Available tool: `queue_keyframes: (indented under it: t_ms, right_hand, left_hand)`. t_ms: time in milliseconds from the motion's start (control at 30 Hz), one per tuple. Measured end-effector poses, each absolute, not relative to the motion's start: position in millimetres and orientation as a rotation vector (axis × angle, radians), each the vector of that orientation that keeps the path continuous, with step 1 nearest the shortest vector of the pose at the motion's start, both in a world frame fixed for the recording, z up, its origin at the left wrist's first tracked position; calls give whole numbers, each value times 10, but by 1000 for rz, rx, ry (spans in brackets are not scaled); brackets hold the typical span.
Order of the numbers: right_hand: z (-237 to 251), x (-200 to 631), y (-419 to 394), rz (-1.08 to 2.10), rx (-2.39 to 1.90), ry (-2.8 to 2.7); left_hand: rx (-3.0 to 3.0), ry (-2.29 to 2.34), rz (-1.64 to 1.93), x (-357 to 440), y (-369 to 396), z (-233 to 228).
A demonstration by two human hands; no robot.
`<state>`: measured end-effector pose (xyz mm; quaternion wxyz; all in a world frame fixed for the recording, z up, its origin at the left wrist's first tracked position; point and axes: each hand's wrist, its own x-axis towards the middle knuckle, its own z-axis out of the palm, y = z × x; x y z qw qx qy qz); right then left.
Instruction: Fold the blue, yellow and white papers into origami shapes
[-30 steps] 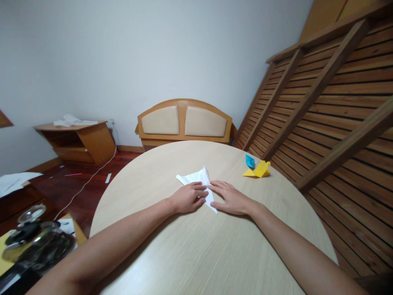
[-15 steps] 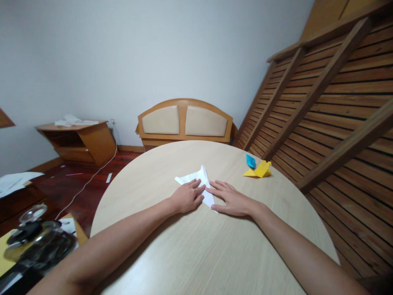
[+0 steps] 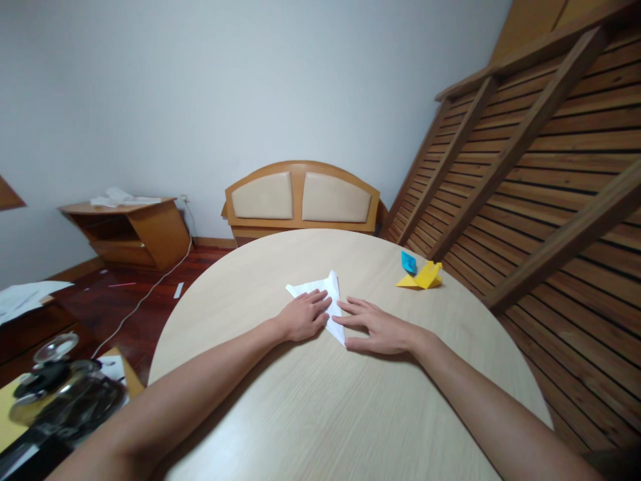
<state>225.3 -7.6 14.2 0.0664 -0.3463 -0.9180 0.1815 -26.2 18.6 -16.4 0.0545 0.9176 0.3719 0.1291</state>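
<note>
Near part of the white paper [image 3: 320, 294] hidden under the left hand [image 3: 300, 319] and the fingertips of the right hand [image 3: 378, 329]. Both upper arms cut off at the bottom edge. Yellow paper shape [image 3: 423, 276] and blue one [image 3: 408, 262] too small to make out. Dark glass clutter [image 3: 60, 394] at lower left blurred and cropped.

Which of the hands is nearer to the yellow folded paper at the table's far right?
Right. The right hand lies flat on the table just below and left of the yellow folded paper; the left hand presses the white paper farther left.
</note>
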Motion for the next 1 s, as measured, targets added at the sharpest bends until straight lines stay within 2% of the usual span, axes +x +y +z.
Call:
queue_keyframes:
  t_ms: [267,867,1000]
  right_hand:
    - [91,2112,-103,378,-1045,-2657]
    - [84,2185,-79,573,-1120,-2719]
    - [87,2193,-59,516,-1043,-2657]
  left_hand:
    - [2746,1140,355,-282,174,-169]
    - [2758,1131,335,-277,166,-185]
    - [2755,1136,332,-271,154,-166]
